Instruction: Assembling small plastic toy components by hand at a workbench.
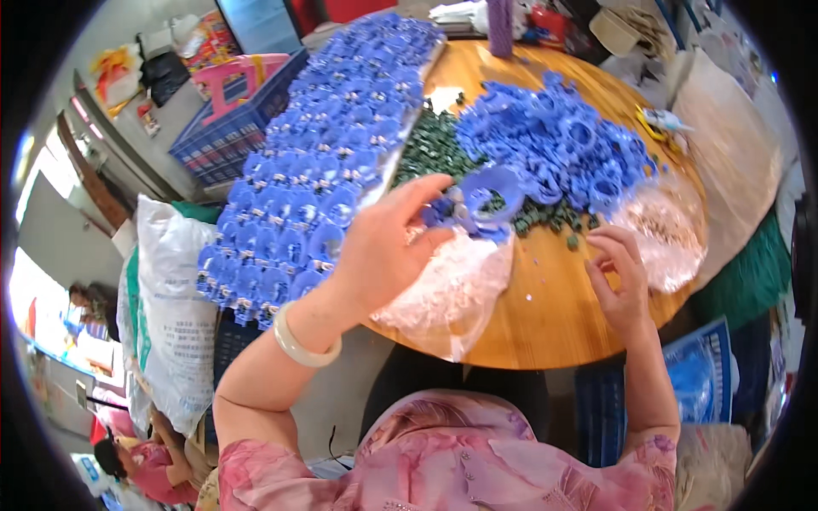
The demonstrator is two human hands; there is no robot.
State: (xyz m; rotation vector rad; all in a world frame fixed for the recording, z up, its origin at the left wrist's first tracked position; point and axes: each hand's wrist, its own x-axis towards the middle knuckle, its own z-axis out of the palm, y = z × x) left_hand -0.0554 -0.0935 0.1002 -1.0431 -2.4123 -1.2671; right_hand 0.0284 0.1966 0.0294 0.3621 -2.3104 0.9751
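My left hand, with a pale bangle on its wrist, has thumb and index finger on either side of a blue cup-shaped plastic piece. The fingers seem to grip the piece's near side, where smaller blue parts partly hide the contact. Above the table's right half, my right hand has curled fingers, with the thumb apart and nothing visible between them. Just left of its fingertips lies a small dark green piece. Dark green pieces form a heap beyond my left hand, beside a pile of blue plastic parts.
Rows of assembled blue pieces cover a long board left of the round wooden table. Clear bags of pale small parts and beige parts lie on the table. A yellow tool sits at its right edge. White sacks stand left.
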